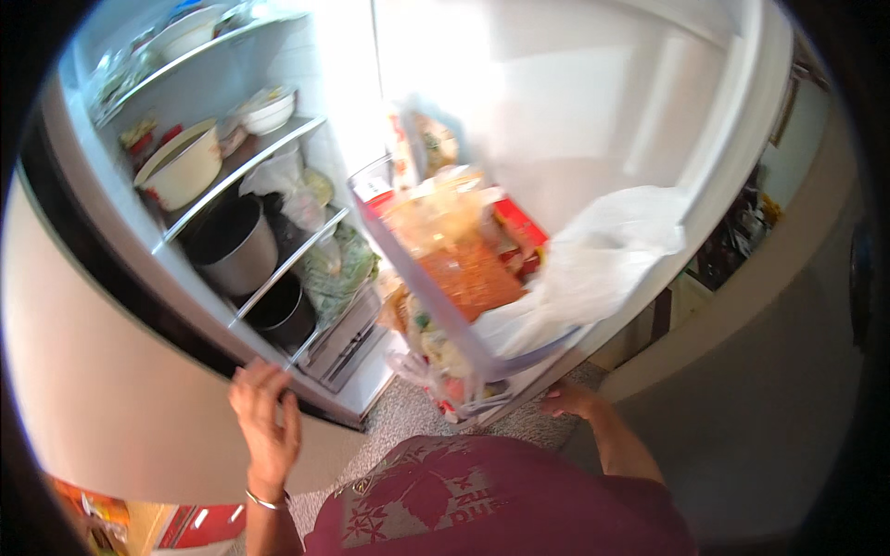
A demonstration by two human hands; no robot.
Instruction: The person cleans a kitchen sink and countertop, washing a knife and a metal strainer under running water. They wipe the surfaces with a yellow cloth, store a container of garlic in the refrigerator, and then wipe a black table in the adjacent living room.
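Observation:
Before me stands a refrigerator with its door (570, 125) swung wide. My left hand (265, 410), a bangle at its wrist, is raised by the front edge of the fridge body, fingers slightly spread and holding nothing. My right hand (570, 401) is low beside the door's lower edge; its fingertips are partly hidden, so whether it grips the door I cannot tell. The door bin (431, 292) holds a plastic bag of orange-red food (469, 278), a red box (518, 222) and a white plastic bag (605, 250). More bagged food (438, 347) lies below it.
Fridge shelves (240, 184) carry an oval cream pot (184, 163), a white bowl (269, 111), a large metal pot (240, 243), a dark pot (285, 313) and bagged greens (337, 271). A drawer (348, 333) is beneath. A red-and-white box (201, 528) lies at lower left.

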